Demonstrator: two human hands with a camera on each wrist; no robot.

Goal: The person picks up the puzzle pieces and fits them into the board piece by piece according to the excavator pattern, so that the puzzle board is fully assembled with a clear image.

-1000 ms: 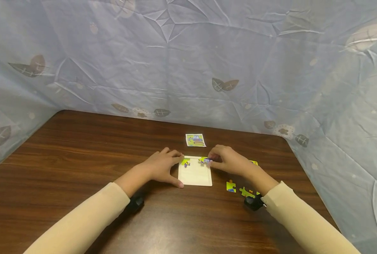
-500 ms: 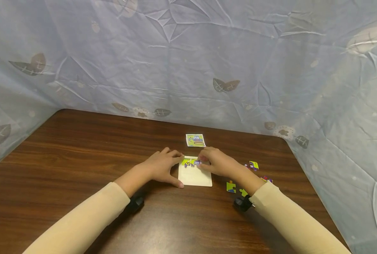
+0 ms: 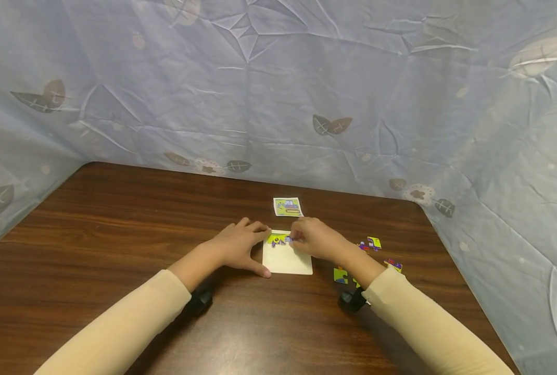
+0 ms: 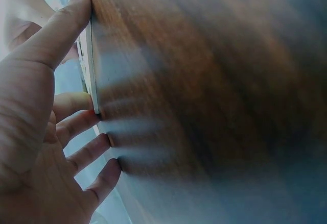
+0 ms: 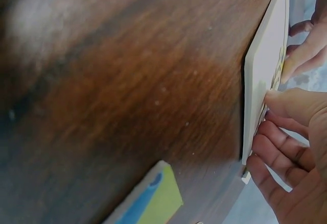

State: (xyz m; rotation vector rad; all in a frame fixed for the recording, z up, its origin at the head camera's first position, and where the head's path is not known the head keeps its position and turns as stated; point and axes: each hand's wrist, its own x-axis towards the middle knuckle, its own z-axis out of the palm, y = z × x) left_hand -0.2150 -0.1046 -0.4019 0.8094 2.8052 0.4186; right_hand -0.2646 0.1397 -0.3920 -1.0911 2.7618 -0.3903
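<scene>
The pale square board (image 3: pixel 288 262) lies flat on the table. Its left edge is touched by the left hand (image 3: pixel 242 248), whose thumb rests at the near corner and whose fingertips lie at the far one, spread apart. Joined yellow-green puzzle pieces (image 3: pixel 277 239) lie along the board's far side. Beside them the right hand (image 3: pixel 319 240) pinches a small purple-and-yellow piece (image 3: pixel 288 239) against the board, mostly hidden by its fingers. In the right wrist view the thumb (image 5: pixel 291 104) presses down on the board's surface (image 5: pixel 265 55).
Behind the board lies a small picture card (image 3: pixel 287 207). Several loose puzzle pieces, among them a yellow-green one (image 3: pixel 340 275) and a yellow-and-purple one (image 3: pixel 374 242), lie to the right, some partly behind the right forearm. A patterned cloth (image 3: pixel 278 94) hangs past the table's far edge.
The right hand has moved left over the board, bringing its piece up beside the piece at the far left corner. The left hand has stayed at the board's left edge.
</scene>
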